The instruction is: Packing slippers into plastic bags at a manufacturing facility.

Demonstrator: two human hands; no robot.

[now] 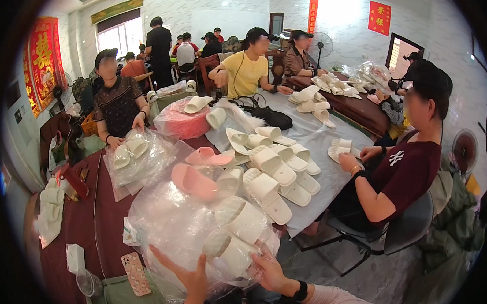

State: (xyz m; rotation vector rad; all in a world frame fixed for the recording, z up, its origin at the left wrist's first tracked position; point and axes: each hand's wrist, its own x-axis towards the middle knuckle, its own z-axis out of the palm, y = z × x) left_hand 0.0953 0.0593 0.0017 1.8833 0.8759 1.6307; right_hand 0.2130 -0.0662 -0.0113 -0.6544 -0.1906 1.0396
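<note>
My right hand [269, 269], at the lower middle, is closed at the near end of a white slipper [228, 250]. Some clear plastic film lies around its fingertips, and the exact grip is partly hidden. To its left, my left hand [189, 277] has its fingers spread over the clear plastic bags [160, 222] and holds nothing. Another white slipper [240, 217] lies just beyond the first. Farther off on the plastic rests a pink slipper [193, 181]. Several white slippers [273, 164] are stacked to the right of it.
A phone in a patterned case [134, 274] and a small clear cup [89, 283] lie at the near left on the dark red tabletop [90, 216]. One co-worker [394, 168] sits close on the right. Across the table, another person [121, 102] handles bagged slippers [131, 150].
</note>
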